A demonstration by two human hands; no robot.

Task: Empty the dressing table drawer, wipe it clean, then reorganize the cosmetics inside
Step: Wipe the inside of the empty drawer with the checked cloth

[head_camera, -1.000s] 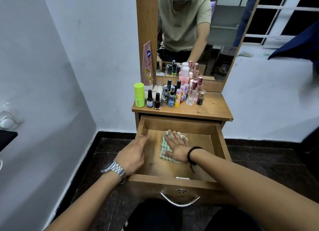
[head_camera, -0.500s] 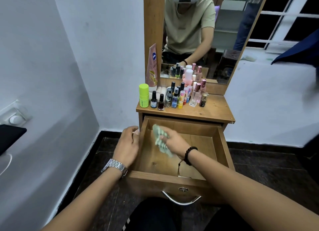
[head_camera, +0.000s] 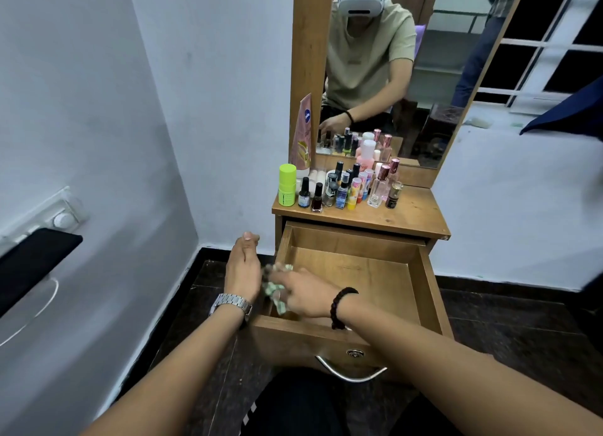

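The wooden drawer (head_camera: 430,292) of the dressing table is pulled out and holds nothing but the cloth. My right hand (head_camera: 301,293) grips a crumpled green-and-white cloth (head_camera: 275,289) against the drawer's left inner wall, near the front corner. My left hand (head_camera: 243,266) lies flat on the outside of that left wall, fingers straight. Several cosmetics (head_camera: 342,187) stand in a cluster on the table top (head_camera: 414,214): nail polish bottles, perfume bottles and a lime-green container (head_camera: 287,184).
A pink tube (head_camera: 301,135) leans on the mirror frame. The mirror (head_camera: 408,60) reflects me. A white wall runs close on the left with a switch plate (head_camera: 62,217) and a dark shelf edge (head_camera: 36,256). The drawer's metal handle (head_camera: 350,372) faces my knees over dark floor tiles.
My right hand bunched the flat cloth and carried it from the drawer floor to the left inner wall, then toward the front. My left hand left the drawer and now braces the outside.
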